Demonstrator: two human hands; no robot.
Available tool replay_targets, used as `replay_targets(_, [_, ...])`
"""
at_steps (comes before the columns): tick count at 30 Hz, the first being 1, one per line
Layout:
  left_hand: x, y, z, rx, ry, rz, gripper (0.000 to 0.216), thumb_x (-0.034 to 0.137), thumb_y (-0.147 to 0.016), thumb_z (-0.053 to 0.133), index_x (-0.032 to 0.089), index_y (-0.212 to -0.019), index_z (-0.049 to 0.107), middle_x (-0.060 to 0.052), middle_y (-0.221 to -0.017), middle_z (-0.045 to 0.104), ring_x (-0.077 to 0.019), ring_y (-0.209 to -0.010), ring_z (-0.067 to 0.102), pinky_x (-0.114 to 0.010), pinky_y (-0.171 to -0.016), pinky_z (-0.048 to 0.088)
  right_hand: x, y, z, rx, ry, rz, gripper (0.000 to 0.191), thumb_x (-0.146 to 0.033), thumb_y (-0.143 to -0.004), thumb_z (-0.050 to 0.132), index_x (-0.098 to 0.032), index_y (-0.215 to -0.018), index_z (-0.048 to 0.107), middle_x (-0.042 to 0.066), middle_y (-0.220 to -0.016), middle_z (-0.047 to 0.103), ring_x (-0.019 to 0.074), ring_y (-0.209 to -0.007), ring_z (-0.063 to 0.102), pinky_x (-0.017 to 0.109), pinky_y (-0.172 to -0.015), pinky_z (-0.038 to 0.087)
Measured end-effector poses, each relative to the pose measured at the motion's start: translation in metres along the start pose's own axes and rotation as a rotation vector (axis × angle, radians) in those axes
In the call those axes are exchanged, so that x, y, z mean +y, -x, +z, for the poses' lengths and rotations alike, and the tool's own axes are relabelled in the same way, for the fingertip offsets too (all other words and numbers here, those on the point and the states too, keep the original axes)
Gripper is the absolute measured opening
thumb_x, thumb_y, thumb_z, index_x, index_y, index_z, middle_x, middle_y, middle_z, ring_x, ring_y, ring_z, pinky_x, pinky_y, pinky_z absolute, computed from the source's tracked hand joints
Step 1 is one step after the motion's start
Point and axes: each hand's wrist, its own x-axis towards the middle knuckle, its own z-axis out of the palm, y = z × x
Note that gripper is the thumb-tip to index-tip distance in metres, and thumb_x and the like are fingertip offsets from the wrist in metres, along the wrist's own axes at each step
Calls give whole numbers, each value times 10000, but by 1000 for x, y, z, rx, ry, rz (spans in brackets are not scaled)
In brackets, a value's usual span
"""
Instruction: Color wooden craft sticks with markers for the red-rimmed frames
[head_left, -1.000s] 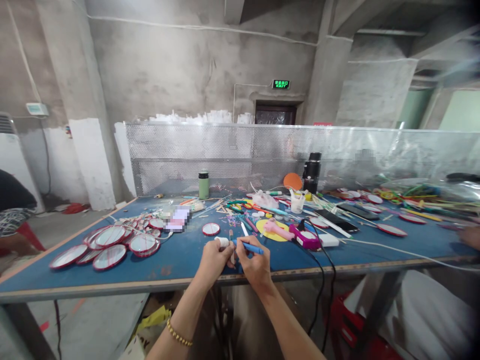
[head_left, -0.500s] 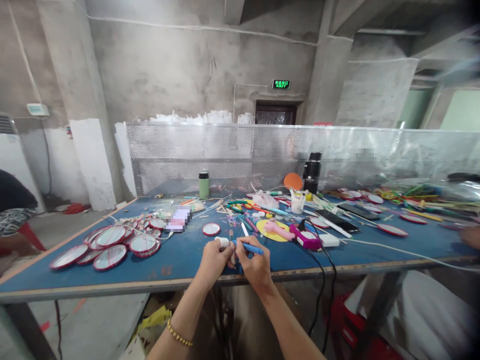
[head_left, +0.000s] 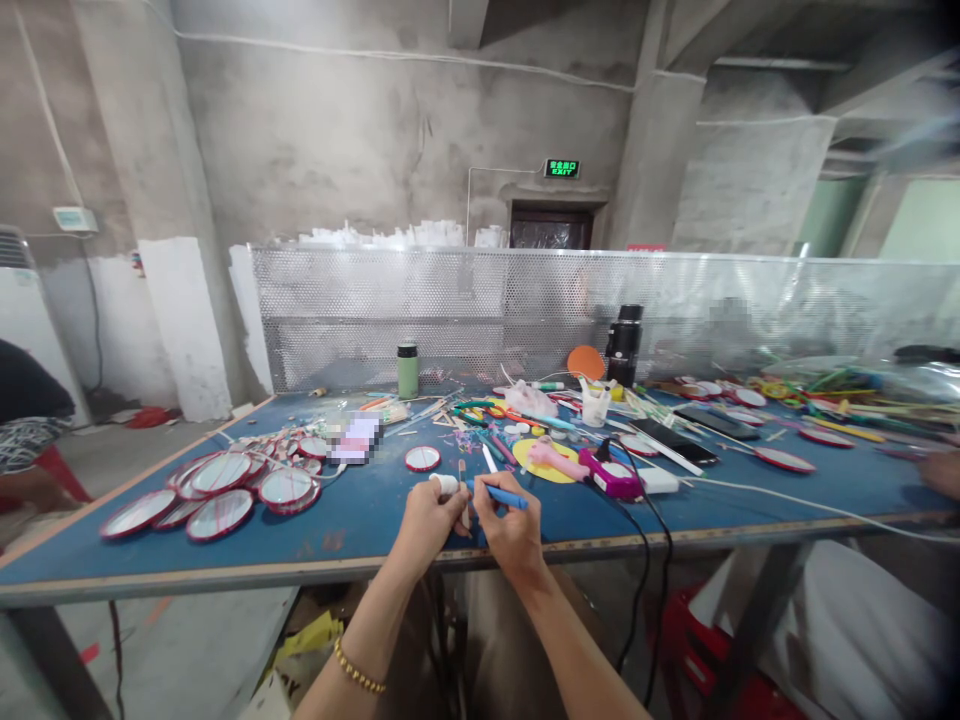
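Note:
My left hand (head_left: 426,525) is closed near the table's front edge, fingertips pinched together on something I cannot make out. A small white cylinder (head_left: 445,484) shows at its index finger; whether it is held or wrapped round the finger is unclear. In my right hand (head_left: 511,530) is a blue pen-like tool (head_left: 504,495), gripped as for writing, its tip pointing left to the left fingertips. Between the two hands runs a narrow brown stick (head_left: 463,468), partly hidden by the fingers. Just beyond them lie a white-tipped pen (head_left: 489,458) and a round red-rimmed disc (head_left: 423,458).
Red-rimmed discs (head_left: 220,514) are piled at the left, beside a phone (head_left: 357,438) on a cable. A yellow disc (head_left: 553,470), purple device (head_left: 616,476) and black cables (head_left: 649,560) are at the right. Bottles (head_left: 407,372) stand behind. Another person's hand (head_left: 941,472) is at the far right.

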Motion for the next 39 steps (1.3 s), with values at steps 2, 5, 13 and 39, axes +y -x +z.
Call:
replay_targets(2, [0,0,0,8,-2,-6,380,456,-833,555,180,-572,566,-6,-517,628,-140,-474,591,-225,-520,444,1,0,0,5,12,-2,149,-235,-889,557,-184,-763,620,-7,-639,598,108,-507,518,229,-519,471])
replay_targets(5, [-3,-1,0,10,2,-7,363,447,-823,570,178,-579,572,-6,-520,632,-140,-473,594,-226,-522,449,1,0,0,32,26,-7,148,-230,-888,558,-183,-760,615,-10,-633,597,107,-504,519,229,-520,466])
replay_targets(13, [0,0,0,14,-15,0,391,457,-843,546,177,-571,563,-4,-498,615,-142,-466,596,-225,-506,440,-2,0,-1,11,15,-9,151,-238,-888,560,-178,-766,624,-5,-637,605,106,-499,517,224,-510,469])
replay_targets(39, [15,4,1,24,35,-27,386,462,-790,591,170,-541,555,-9,-479,589,-136,-452,568,-223,-497,433,-2,0,-1,26,-2,5,155,-234,-891,561,-174,-760,618,-6,-622,593,109,-496,514,223,-506,455])
